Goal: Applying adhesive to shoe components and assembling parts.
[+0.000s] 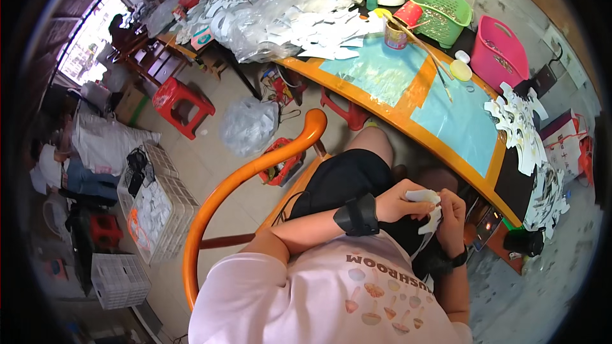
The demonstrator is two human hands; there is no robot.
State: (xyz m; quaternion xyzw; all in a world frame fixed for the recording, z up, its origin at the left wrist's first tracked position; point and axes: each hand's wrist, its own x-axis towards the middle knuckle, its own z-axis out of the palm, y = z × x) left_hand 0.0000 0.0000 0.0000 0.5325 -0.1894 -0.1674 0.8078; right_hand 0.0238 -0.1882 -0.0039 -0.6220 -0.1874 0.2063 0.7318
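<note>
White curvy piece (pixel 422 196) is in front of the pale pink shirt (pixel 376 274), pinched by both left hand (pixel 396 202) and right hand (pixel 452 211); I'd keep both pinches close and work gently to avoid creases; long axis seems to run down toward the shirt, upper end pointing left, though fingers hide plenty

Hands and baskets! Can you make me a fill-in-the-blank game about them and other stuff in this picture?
1. The left hand and right hand meet at a thin piece coloured ____.
2. The pink basket stands just right of the ____ basket.
3. The left wrist's wide wristband is ____.
4. The plastic bag nearest the curved wooden armrest lies on the ____.

Missing words: white; green; black; floor.
</note>
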